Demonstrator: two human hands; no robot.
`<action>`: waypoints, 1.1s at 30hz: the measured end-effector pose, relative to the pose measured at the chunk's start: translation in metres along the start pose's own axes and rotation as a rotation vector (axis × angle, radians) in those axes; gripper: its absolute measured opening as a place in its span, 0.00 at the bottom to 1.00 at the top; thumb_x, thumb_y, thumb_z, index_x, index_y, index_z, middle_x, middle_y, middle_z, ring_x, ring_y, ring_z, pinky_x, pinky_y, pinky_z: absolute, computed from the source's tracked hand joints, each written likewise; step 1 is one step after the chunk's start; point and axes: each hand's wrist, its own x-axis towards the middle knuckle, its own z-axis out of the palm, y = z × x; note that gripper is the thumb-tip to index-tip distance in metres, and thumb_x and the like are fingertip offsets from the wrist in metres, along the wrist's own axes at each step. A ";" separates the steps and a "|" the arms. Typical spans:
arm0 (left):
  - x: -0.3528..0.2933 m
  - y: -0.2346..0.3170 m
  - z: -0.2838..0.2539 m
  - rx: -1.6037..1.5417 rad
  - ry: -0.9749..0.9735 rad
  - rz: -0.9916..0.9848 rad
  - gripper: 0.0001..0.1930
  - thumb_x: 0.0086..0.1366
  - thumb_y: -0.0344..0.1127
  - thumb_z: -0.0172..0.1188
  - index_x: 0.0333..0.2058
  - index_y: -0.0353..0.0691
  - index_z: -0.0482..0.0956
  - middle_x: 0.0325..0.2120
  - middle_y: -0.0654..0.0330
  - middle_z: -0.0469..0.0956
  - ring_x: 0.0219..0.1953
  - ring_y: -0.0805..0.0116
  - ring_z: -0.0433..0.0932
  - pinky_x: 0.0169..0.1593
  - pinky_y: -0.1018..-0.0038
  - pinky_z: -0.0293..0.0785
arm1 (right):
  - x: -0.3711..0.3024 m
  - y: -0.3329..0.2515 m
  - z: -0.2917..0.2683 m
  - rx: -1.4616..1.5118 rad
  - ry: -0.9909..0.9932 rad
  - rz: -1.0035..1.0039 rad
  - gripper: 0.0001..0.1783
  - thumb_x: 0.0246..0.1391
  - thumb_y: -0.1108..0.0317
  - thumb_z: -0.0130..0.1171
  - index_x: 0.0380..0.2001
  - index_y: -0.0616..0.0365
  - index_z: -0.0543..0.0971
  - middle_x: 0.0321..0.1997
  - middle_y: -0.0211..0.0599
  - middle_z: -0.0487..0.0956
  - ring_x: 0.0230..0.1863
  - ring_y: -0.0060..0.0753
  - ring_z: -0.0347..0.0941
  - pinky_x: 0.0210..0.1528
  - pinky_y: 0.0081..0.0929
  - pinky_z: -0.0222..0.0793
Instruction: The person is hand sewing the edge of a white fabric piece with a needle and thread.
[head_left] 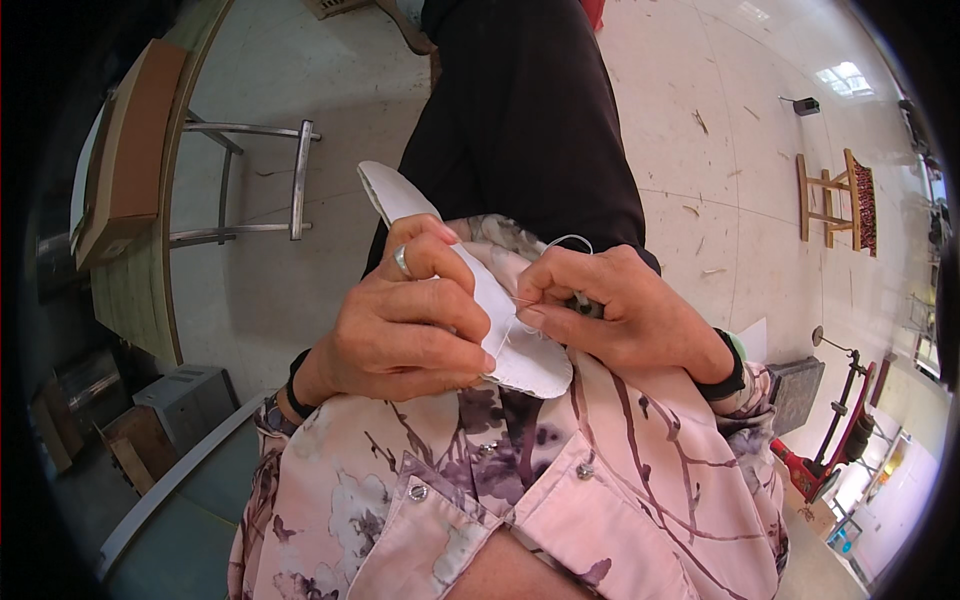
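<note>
A white shoe sole (530,365), long and rounded at its end, lies aslant over my lap. My left hand (410,310) is closed around its left edge, with a ring on one finger. At the sole's right side, my right hand (620,310) pinches a thin white thread (505,335) between thumb and forefinger. Some of the thread lies loosely on the sole's surface. Above the right hand a pale loop (570,240) curves out. Whether a needle is in the pinch is too small to make out.
To the left stands a table (140,300) bearing a cardboard box (135,150), near a metal frame (300,180). A grey metal box (190,400) sits lower left. Off to the right are a wooden stool (840,200) and a red-based device (805,475).
</note>
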 end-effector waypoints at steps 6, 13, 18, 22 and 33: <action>0.002 0.001 0.000 0.000 -0.003 0.001 0.08 0.43 0.34 0.70 0.24 0.50 0.81 0.22 0.72 0.73 0.28 0.71 0.67 0.50 0.57 0.56 | -0.001 0.001 0.001 -0.046 0.046 -0.043 0.06 0.52 0.72 0.57 0.31 0.61 0.72 0.20 0.42 0.74 0.20 0.42 0.72 0.23 0.30 0.63; 0.001 0.000 0.001 0.006 0.027 0.031 0.08 0.41 0.31 0.69 0.24 0.48 0.81 0.23 0.72 0.74 0.28 0.71 0.67 0.50 0.57 0.56 | -0.001 0.001 0.002 -0.070 0.085 -0.075 0.06 0.52 0.72 0.57 0.31 0.60 0.71 0.19 0.42 0.73 0.20 0.43 0.71 0.23 0.31 0.63; 0.002 0.001 0.001 0.002 0.019 0.040 0.08 0.41 0.30 0.69 0.23 0.47 0.80 0.23 0.72 0.74 0.27 0.71 0.67 0.49 0.57 0.56 | -0.002 0.001 0.004 -0.131 0.090 -0.058 0.06 0.52 0.73 0.57 0.31 0.61 0.71 0.18 0.42 0.73 0.20 0.43 0.72 0.23 0.31 0.64; 0.004 0.002 0.000 -0.007 0.016 0.020 0.08 0.40 0.30 0.69 0.22 0.46 0.80 0.23 0.70 0.74 0.27 0.70 0.67 0.48 0.58 0.57 | -0.002 -0.005 0.001 -0.036 0.109 -0.007 0.06 0.52 0.73 0.57 0.32 0.62 0.71 0.19 0.43 0.74 0.20 0.40 0.73 0.24 0.29 0.64; 0.035 0.018 -0.011 0.138 -0.038 -0.168 0.10 0.40 0.24 0.66 0.24 0.40 0.77 0.24 0.61 0.72 0.27 0.62 0.69 0.39 0.69 0.65 | -0.004 -0.037 -0.014 -0.156 0.081 -0.108 0.16 0.41 0.71 0.68 0.34 0.59 0.74 0.15 0.26 0.66 0.15 0.18 0.61 0.19 0.19 0.53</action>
